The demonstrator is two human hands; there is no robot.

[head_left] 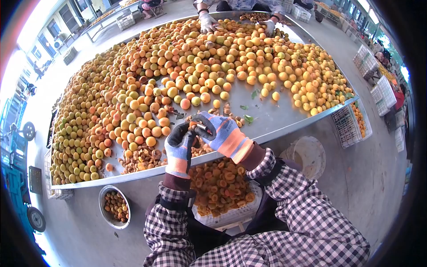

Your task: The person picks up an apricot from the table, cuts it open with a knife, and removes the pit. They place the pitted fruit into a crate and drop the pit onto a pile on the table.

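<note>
My left hand (179,149), in a blue, orange and black glove, is closed with its fingertips on an apricot (192,123), mostly hidden by the fingers. My right hand (219,132), gloved alike, meets it and pinches a small tool with a metal part (202,127), whose exact kind is too small to tell. Both hands are above the near edge of a metal table (275,115) heaped with whole apricots (178,58). Apricot pits (141,159) lie left of my hands. Below, between my knees, a white crate (229,218) holds split apricot halves (222,184).
A metal basin (126,221) of dark fruit or pits stands on the floor at left. At right are a whitish bucket (309,155) and a white crate (349,129). Across the table, another person's gloved hands (207,22) are at the fruit. Leaves (248,119) lie on the tabletop.
</note>
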